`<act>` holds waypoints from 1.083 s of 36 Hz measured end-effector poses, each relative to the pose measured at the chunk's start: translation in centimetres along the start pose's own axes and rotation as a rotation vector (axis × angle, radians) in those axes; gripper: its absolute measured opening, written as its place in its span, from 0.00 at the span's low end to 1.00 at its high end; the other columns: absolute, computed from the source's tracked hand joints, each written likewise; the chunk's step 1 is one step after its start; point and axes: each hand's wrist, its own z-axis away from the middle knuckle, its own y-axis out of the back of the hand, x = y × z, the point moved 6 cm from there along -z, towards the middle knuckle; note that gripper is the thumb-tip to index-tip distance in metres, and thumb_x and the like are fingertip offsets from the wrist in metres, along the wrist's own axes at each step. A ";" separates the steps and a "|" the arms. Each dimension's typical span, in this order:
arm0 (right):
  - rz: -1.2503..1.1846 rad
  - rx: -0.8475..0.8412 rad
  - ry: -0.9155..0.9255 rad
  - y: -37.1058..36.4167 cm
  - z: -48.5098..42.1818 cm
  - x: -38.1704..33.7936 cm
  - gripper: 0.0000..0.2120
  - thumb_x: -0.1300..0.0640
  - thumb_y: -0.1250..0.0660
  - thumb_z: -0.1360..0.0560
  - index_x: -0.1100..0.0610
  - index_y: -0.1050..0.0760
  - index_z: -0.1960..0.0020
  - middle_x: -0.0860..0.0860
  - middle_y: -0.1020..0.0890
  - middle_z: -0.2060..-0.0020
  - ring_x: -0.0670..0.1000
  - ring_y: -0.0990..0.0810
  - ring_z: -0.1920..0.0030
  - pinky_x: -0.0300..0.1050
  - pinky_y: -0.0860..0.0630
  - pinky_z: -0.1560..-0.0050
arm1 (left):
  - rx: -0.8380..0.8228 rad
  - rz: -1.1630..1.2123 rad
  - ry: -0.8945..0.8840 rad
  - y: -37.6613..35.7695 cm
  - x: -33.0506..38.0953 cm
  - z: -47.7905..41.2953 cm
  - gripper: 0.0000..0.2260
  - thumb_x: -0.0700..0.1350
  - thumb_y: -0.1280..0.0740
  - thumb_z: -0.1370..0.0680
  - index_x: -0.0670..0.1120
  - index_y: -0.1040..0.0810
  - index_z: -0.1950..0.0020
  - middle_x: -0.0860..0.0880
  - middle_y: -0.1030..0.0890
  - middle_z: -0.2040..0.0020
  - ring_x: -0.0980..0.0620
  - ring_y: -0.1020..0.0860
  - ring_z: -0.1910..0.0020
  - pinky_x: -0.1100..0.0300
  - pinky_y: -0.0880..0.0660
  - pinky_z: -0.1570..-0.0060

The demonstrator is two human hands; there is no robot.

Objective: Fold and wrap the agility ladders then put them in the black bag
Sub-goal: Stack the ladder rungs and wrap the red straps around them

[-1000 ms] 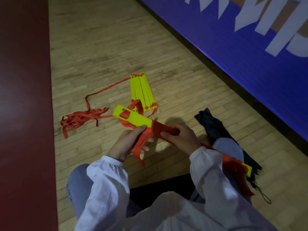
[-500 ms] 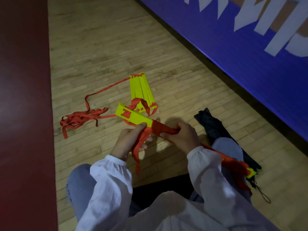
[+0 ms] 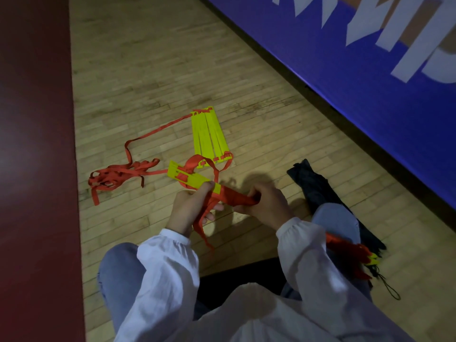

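Above the floor (image 3: 148, 70), a bundle of yellow rungs (image 3: 191, 180) is being gripped by the left hand (image 3: 188, 209) while red strap (image 3: 234, 197) is being pinched by the right hand (image 3: 265, 206), whose fingers (image 3: 254, 193) should probably be kept pulling each turn taut, the black bag (image 3: 318, 191) lying just beside.

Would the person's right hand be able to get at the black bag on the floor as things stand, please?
Probably yes, once freed. The black bag lies on the floor just right of the right hand with nothing between them, but that hand is gripping the red-wrapped ladder bundle together with the left hand.
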 end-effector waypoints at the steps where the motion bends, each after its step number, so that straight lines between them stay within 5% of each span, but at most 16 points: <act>1: -0.011 -0.028 -0.008 -0.1 0.0 0.1 0.18 0.46 0.22 0.34 0.48 0.32 0.64 0.44 0.25 0.66 0.45 0.26 0.63 0.43 0.31 0.62 | -0.002 -0.005 -0.006 0.0 0.0 0.1 0.17 0.50 0.36 0.22 0.39 0.20 0.62 0.40 0.16 0.64 0.52 0.28 0.82 0.66 0.33 0.81; 8: -0.018 -0.104 -0.056 0.1 0.1 0.3 0.24 0.35 0.43 0.23 0.57 0.28 0.57 0.50 0.25 0.64 0.50 0.24 0.62 0.42 0.32 0.61 | -0.024 -0.015 -0.023 0.0 0.1 0.2 0.16 0.49 0.36 0.22 0.39 0.19 0.61 0.39 0.16 0.62 0.52 0.27 0.81 0.66 0.32 0.81; 14: -0.054 -0.229 -0.094 -0.9 0.2 0.9 0.39 0.26 0.49 0.30 0.59 0.21 0.52 0.56 0.15 0.59 0.55 0.16 0.58 0.52 0.23 0.51 | -0.052 -0.014 -0.016 0.0 0.1 0.4 0.16 0.49 0.36 0.21 0.38 0.20 0.60 0.39 0.16 0.61 0.53 0.27 0.81 0.67 0.31 0.81; 21: -0.139 -0.244 -0.073 -1.1 0.5 0.4 0.19 0.36 0.45 0.23 0.48 0.26 0.59 0.54 0.16 0.59 0.48 0.18 0.61 0.45 0.23 0.53 | -0.128 0.006 0.020 0.0 -0.5 0.1 0.15 0.50 0.37 0.21 0.39 0.20 0.55 0.39 0.15 0.58 0.50 0.24 0.77 0.64 0.27 0.78; 28: -0.095 -0.153 -0.061 -0.6 0.3 0.9 0.38 0.26 0.45 0.32 0.60 0.20 0.53 0.60 0.16 0.57 0.58 0.18 0.56 0.47 0.27 0.57 | -0.146 0.024 0.056 0.2 -0.7 0.0 0.21 0.56 0.36 0.23 0.37 0.20 0.51 0.38 0.15 0.57 0.49 0.23 0.76 0.63 0.27 0.77; 32: -0.096 -0.129 -0.059 -0.3 0.4 0.7 0.24 0.29 0.44 0.32 0.48 0.23 0.60 0.54 0.17 0.61 0.54 0.19 0.58 0.44 0.31 0.60 | -0.137 0.037 0.043 0.3 -0.6 -0.3 0.21 0.56 0.35 0.23 0.37 0.21 0.50 0.38 0.15 0.57 0.49 0.24 0.76 0.64 0.28 0.78; 35: -0.096 -0.117 -0.061 -0.5 0.4 0.6 0.16 0.34 0.39 0.27 0.46 0.25 0.56 0.44 0.21 0.63 0.47 0.22 0.60 0.41 0.30 0.61 | -0.118 0.056 0.030 0.3 -0.5 -0.4 0.20 0.55 0.35 0.23 0.36 0.21 0.51 0.37 0.16 0.57 0.49 0.24 0.77 0.64 0.28 0.79; 39: -0.108 -0.095 -0.072 -0.9 0.3 0.8 0.17 0.37 0.31 0.30 0.48 0.22 0.49 0.46 0.18 0.56 0.48 0.20 0.52 0.46 0.24 0.50 | -0.095 0.111 -0.030 0.0 -0.2 -0.4 0.14 0.51 0.37 0.20 0.41 0.23 0.52 0.35 0.17 0.58 0.50 0.25 0.80 0.65 0.30 0.81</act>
